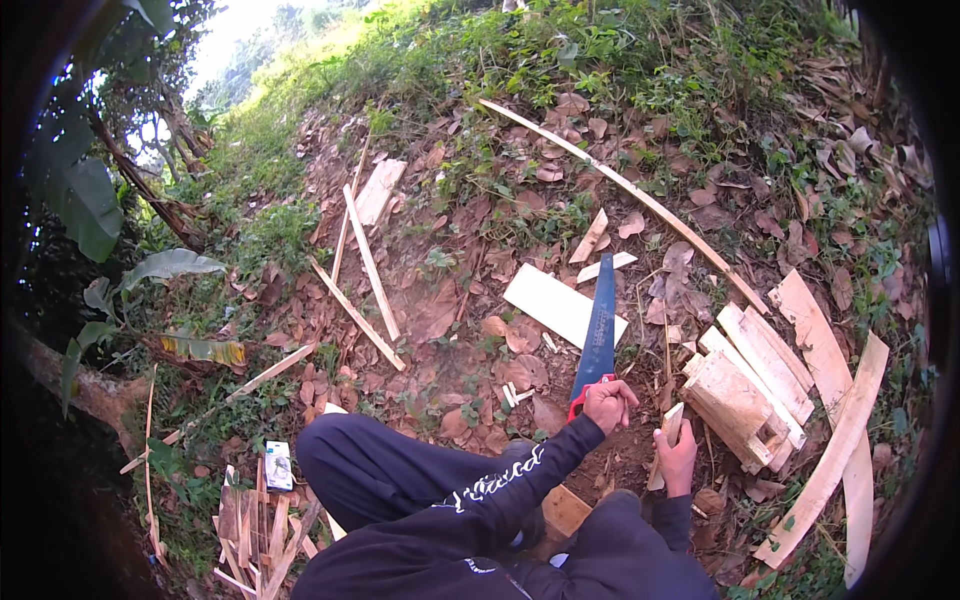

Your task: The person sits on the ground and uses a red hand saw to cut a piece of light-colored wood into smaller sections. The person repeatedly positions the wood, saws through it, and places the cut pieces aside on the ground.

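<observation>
My left hand (607, 406) is closed at the red handle of a handsaw (598, 335); much of the handle is hidden under it. The saw's blue blade points away from me, across a pale flat board (548, 303) on the ground. Just to the right, my right hand (678, 458) grips a short wood piece (671, 424) between thumb and fingers, its upper end standing slightly tilted. A wooden block (566, 510) shows on the ground between my legs.
On my right lie a hollow-ended wooden piece (735, 405), stacked planks (765, 360) and long curved boards (825, 455). A long thin strip (630, 188) arcs across leaf litter ahead. Left are loose sticks (370, 265), a pile of offcuts (265, 535) and a white packet (278, 466).
</observation>
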`<state>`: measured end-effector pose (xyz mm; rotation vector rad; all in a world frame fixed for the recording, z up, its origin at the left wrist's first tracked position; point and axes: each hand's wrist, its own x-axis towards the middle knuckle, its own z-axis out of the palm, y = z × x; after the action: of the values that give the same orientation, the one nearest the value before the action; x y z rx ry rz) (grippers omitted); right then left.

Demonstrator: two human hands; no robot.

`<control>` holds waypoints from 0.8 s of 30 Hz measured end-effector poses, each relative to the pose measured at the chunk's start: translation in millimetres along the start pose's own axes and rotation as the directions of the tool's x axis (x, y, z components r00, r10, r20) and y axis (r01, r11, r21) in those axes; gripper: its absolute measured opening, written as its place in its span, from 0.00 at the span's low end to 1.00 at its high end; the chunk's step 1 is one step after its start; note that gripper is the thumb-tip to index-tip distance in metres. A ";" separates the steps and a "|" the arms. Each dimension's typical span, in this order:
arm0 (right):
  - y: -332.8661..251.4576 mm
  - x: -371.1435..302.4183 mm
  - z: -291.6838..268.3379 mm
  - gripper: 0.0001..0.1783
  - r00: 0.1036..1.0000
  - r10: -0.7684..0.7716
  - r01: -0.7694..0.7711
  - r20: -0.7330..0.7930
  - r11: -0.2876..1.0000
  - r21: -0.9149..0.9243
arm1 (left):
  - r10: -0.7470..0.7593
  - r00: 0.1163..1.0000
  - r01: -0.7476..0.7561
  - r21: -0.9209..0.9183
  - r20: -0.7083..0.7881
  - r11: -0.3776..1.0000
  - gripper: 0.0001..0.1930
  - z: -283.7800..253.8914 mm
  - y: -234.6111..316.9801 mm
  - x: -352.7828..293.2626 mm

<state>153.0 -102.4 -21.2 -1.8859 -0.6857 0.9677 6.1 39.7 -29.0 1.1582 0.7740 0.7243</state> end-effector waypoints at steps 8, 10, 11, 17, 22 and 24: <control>-2.6 -7.5 -2.7 0.22 0.913 -0.238 0.119 -0.332 0.932 -0.343 | -0.340 0.911 0.361 -0.058 0.232 0.931 0.09 22.7 17.6 -8.9; -7.5 -1.3 -13.7 0.27 0.993 -0.050 0.082 -0.109 0.946 0.313 | -0.442 0.661 0.563 -0.012 0.606 0.826 0.15 32.4 45.8 -12.0; -13.5 2.4 -18.2 0.30 0.999 -0.019 -0.011 0.043 0.797 0.604 | -0.420 0.491 0.686 -0.042 0.763 0.726 0.23 39.3 48.5 -19.2; -58.8 -9.2 -16.3 0.55 0.773 -0.336 -0.374 0.538 0.444 0.814 | -0.438 0.381 0.833 -0.097 0.814 0.545 0.34 100.3 55.1 -28.2; 19.1 -17.4 -27.9 0.34 0.973 -0.200 0.035 0.115 0.620 0.784 | -0.554 0.735 0.591 0.030 0.390 0.806 0.43 149.5 105.7 -48.2; 72.5 -16.6 -17.2 0.31 0.971 -0.192 0.237 -0.144 0.859 0.454 | -0.564 0.740 0.578 0.083 0.366 0.812 0.44 150.6 105.9 -46.3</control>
<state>163.8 -156.1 -74.3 -1.3842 -0.5329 0.8072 96.0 -49.5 112.4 0.9080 0.7282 -0.0117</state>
